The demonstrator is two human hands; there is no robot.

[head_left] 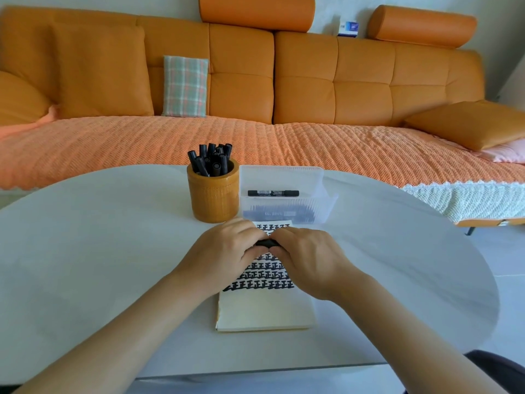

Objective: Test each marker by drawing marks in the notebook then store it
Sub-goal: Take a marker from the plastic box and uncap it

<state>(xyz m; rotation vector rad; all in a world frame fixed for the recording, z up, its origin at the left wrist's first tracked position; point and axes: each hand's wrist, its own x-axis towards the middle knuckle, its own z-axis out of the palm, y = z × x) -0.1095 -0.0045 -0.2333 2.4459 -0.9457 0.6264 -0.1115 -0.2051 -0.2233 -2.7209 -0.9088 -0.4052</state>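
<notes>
I hold a black marker (267, 243) with my left hand (227, 248) and my right hand (306, 257) over the notebook (264, 311). A cup (214, 200) of markers (211, 160) stands behind.

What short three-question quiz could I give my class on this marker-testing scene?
1. True or false: the cup holds several markers.
2. The lone marker lies: A on the notebook; B in the clear box; C in the cup.
3. Fill in: the left hand and right hand grip one black ___ over the notebook.
Key: 1 true; 2 B; 3 marker.
</notes>
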